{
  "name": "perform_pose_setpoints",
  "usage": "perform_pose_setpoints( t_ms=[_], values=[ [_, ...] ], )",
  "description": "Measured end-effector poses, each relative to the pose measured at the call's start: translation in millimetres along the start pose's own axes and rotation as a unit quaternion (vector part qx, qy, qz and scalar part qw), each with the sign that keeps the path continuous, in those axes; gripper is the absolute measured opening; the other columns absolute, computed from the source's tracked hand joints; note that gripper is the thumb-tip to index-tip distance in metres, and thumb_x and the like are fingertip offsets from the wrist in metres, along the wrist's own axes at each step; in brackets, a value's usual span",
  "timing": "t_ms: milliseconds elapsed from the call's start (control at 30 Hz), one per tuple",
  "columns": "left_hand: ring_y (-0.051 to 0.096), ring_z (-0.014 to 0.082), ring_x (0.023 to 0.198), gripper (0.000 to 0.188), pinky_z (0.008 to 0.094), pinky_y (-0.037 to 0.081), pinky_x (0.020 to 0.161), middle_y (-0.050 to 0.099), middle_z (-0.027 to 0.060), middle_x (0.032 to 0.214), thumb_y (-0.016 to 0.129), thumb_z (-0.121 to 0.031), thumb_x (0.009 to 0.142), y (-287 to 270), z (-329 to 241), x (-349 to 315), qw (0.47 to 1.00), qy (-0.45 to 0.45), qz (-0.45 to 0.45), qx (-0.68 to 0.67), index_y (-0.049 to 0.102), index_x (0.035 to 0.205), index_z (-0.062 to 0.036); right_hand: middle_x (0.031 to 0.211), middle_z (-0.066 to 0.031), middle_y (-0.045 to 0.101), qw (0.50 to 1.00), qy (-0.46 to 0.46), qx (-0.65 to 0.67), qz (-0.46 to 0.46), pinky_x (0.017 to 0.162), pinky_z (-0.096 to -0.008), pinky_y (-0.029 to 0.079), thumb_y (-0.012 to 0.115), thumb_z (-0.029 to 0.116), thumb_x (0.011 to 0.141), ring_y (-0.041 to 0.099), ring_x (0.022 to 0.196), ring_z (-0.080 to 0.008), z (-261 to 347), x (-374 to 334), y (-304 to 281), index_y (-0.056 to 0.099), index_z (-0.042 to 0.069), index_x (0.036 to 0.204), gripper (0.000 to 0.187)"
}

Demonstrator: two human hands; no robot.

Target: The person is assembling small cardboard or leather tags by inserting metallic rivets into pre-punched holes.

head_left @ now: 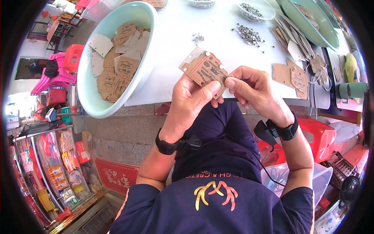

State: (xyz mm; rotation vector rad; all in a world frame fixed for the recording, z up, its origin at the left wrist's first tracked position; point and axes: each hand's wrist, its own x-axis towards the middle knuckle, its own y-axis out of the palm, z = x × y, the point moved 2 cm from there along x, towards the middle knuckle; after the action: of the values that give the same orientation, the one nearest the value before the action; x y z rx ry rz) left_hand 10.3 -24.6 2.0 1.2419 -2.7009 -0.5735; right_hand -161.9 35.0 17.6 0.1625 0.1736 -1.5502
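Observation:
My left hand holds a small printed brown cardboard card above the table's near edge, its thumb across the card's lower part. A pale piece shows behind the card's upper left edge. Round white studs sit along its upper right side. At the card's right corner, my right hand is closed, thumb and forefinger pinched on the edge. Any small part between those fingertips is hidden. Beyond the card, a small group of shiny studs and a larger pile of metal studs lie on the white table.
A pale green basin of similar cards stands at left. On the right are loose cards, a stack of cards, a cord and another green basin. A clear bowl holds studs. A red stool stands by my right arm.

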Motion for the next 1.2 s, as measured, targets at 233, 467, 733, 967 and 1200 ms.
perform_pose_setpoints(
  t_ms=[233,467,733,967,1200],
  values=[
    [0.060,0.0130,0.076,0.040,0.0261,0.050,0.065,0.063,0.0081,0.100,0.061,-0.003,0.091,-7,7,-20,0.997,0.034,-0.073,0.003,0.047,0.129,0.0007,0.064,0.0010,0.058,0.994,0.001,-0.104,0.043,0.049,-0.0210,0.045,0.061,0.030,0.096,0.055,0.058,-0.0046,17,16,2,0.067,0.000,0.092,0.030],
    [0.059,0.0100,0.080,0.044,0.0236,0.051,0.069,0.061,0.0082,0.106,0.059,-0.001,0.092,-15,16,-27,0.997,0.044,-0.048,-0.028,0.043,0.133,0.0009,0.065,-0.0116,0.063,0.954,-0.054,-0.291,-0.053,0.053,-0.0306,0.051,0.061,0.016,0.089,0.064,0.061,-0.0166,38,69,-22,0.066,-0.004,0.091,0.020],
    [0.060,0.0131,0.078,0.042,0.0269,0.050,0.067,0.061,0.0095,0.102,0.057,0.002,0.091,-15,16,-24,0.997,0.047,-0.046,-0.038,0.044,0.131,0.0005,0.080,-0.0169,0.064,0.813,-0.326,-0.483,-0.018,0.068,-0.0422,0.050,0.061,0.008,0.080,0.064,0.075,-0.0341,42,108,3,0.065,0.002,0.083,0.008],
    [0.060,0.0129,0.077,0.042,0.0271,0.051,0.067,0.062,0.0092,0.099,0.058,0.001,0.091,-16,15,-23,0.997,0.050,-0.045,-0.033,0.044,0.130,0.0016,0.086,-0.0110,0.060,0.710,-0.347,-0.613,0.021,0.066,-0.0412,0.048,0.066,0.010,0.081,0.062,0.074,-0.0318,36,123,10,0.066,0.007,0.086,0.006],
    [0.059,0.0103,0.080,0.042,0.0244,0.052,0.069,0.060,0.0084,0.105,0.058,0.000,0.093,-16,16,-23,0.998,0.048,-0.027,-0.029,0.043,0.132,0.0018,0.091,-0.0128,0.056,0.674,-0.330,-0.659,0.058,0.067,-0.0423,0.047,0.060,0.002,0.082,0.062,0.076,-0.0318,32,127,12,0.057,0.001,0.089,0.008]
  ],
)
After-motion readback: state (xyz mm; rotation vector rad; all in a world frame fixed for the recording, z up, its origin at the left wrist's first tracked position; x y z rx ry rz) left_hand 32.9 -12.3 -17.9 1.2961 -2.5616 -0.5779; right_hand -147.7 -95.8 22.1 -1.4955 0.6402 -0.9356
